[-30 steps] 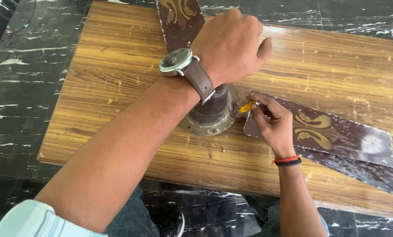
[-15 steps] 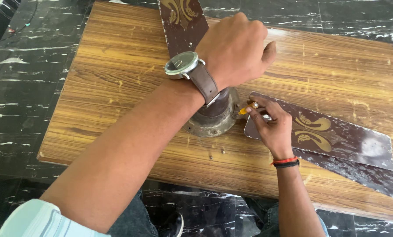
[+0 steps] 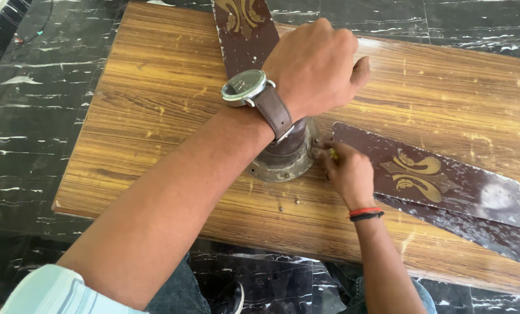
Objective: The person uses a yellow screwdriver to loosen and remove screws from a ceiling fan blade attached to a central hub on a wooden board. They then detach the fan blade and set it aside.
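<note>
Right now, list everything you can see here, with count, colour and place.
Wooden board table: one, yellow-brown, over the black marble floor.
Round metal fan motor hub: one, dull brown, mid-table, under the left hand.
Dark brown fan blades with gold motifs: one at top, two stacked at right.
Small screws: two, in front of the hub.
Wristwatch: one, brown strap, left wrist.
Left hand: on the hub.
Right hand: pinching a yellow-tipped tool beside the hub.

A single head-worn camera looks steeply down and forward from just above the person's own arms. It sits close: the forearms fill the lower frame, the worktop [image 3: 155,116] runs slightly tilted across the middle, and dark marble floor [image 3: 27,116] shows at left and top.
</note>
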